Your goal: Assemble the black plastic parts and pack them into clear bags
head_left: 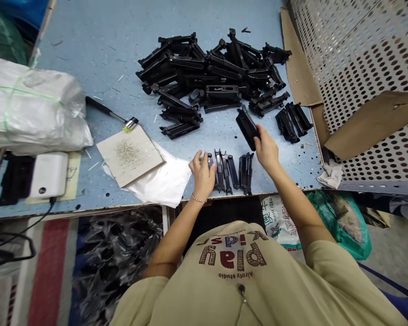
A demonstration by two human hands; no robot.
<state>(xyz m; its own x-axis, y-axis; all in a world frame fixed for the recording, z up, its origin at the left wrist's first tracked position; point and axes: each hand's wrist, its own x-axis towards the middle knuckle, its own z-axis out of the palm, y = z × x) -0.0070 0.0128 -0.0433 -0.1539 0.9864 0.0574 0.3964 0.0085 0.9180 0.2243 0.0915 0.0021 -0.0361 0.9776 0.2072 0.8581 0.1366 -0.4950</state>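
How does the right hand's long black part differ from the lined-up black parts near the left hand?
The long black part slants leftward; the lined-up black parts point nearly straight ahead. The right hand grips the long part; the lined-up ones lie on the blue speckled table. Both are black.

The channel-shaped part [247,129] in the right hand [267,147] is black. Below the grip, the tabletop [221,131] is speckled blue; rightward, the perforated panel [370,50] is off-white.

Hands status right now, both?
Left hand: half-curled at a black part; grip can't be told.
Right hand: closed, holding another black part.
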